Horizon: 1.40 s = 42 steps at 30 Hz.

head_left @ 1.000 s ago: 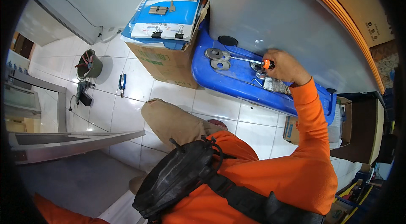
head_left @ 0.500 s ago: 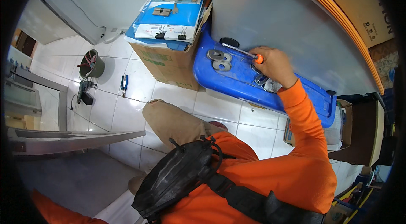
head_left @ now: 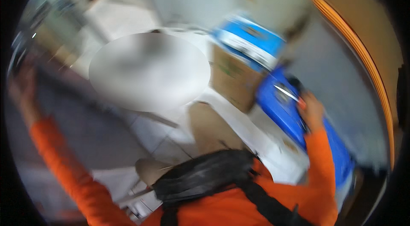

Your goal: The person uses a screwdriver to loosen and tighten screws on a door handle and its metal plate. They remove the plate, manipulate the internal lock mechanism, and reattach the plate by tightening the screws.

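right hand [head_left: 314, 111]: fingers wrapped round the orange handle of a screwdriver [head_left: 302, 103], pale shaft pointing up-left, over the blue bin [head_left: 274, 111]. left hand [head_left: 24, 89]: stretched well out at the left edge, blurred; cannot tell if fingers are wide, narrow or holding anything. near the bin's far end, cardboard box [head_left: 235, 80] topped with blue-and-white papers [head_left: 243, 38]. black pouch [head_left: 200, 180] worn across orange shirt [head_left: 213, 213].

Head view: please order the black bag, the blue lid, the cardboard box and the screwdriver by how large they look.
Largest to smallest:
1. Black bag and blue lid: unsure; the bag is nearer the camera.
2. Cardboard box.
3. Screwdriver, in the right hand.
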Each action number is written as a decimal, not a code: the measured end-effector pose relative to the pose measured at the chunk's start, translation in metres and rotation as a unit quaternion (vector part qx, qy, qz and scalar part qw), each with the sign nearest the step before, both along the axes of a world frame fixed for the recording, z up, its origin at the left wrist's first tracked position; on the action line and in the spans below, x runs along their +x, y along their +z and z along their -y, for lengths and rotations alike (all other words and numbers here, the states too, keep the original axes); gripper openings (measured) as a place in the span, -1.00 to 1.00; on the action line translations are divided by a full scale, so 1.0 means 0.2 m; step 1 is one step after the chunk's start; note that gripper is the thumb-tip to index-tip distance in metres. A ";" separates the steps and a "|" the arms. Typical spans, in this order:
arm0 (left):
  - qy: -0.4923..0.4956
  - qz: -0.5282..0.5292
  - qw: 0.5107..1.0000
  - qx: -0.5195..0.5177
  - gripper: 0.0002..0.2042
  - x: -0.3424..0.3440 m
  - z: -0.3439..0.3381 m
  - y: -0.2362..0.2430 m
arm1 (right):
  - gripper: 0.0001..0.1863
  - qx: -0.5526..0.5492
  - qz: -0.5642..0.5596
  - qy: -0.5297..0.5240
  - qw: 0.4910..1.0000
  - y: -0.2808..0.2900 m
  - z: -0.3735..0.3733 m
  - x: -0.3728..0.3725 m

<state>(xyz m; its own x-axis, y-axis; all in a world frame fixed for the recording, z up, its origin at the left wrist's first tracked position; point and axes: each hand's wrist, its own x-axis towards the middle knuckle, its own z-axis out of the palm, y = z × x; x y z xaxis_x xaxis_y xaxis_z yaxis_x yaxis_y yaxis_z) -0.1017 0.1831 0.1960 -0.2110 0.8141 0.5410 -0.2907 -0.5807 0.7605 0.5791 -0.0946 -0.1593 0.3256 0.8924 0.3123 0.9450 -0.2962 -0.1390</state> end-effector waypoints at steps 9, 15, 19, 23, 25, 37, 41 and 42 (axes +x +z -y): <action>0.034 0.028 0.996 0.081 -0.39 0.31 0.06 -0.02 | -0.88 0.186 -0.521 0.113 0.825 0.51 -0.29 -0.49; 0.028 0.001 0.998 0.054 -0.38 0.16 -0.02 0.05 | -0.79 0.087 -0.701 0.349 0.616 0.94 -0.83 -1.33; 0.037 0.033 0.998 0.050 -0.66 0.21 -0.13 0.07 | -0.72 0.071 -0.693 0.447 0.561 1.16 -0.97 -1.68; 0.051 -0.056 0.992 0.097 -0.64 0.09 -0.14 0.09 | -0.77 0.126 -0.671 0.501 0.532 1.25 -1.10 -1.91; 0.053 -0.002 0.996 0.076 -0.81 0.11 -0.13 0.10 | -0.78 0.135 -0.672 0.497 0.531 1.24 -1.19 -1.96; 0.073 -0.012 0.995 0.066 -0.81 0.21 0.02 0.09 | -0.83 0.181 -0.613 0.491 0.592 1.12 -1.30 -2.12; 0.078 -0.019 0.994 0.075 -0.80 0.17 0.01 0.08 | -0.85 0.252 -0.537 0.502 0.630 1.14 -1.30 -2.16; 0.065 -0.032 0.994 0.085 -0.79 0.14 0.00 0.08 | -0.86 0.302 -0.489 0.504 0.645 1.14 -1.28 -2.17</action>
<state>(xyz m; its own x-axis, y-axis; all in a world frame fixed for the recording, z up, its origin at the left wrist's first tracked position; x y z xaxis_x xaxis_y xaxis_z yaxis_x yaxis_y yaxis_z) -0.0739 0.1830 0.2110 -0.2687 0.6780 0.6842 -0.1585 -0.7317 0.6629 0.1455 0.1621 0.0687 -0.0201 0.6174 0.7864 -0.0109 0.7864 -0.6177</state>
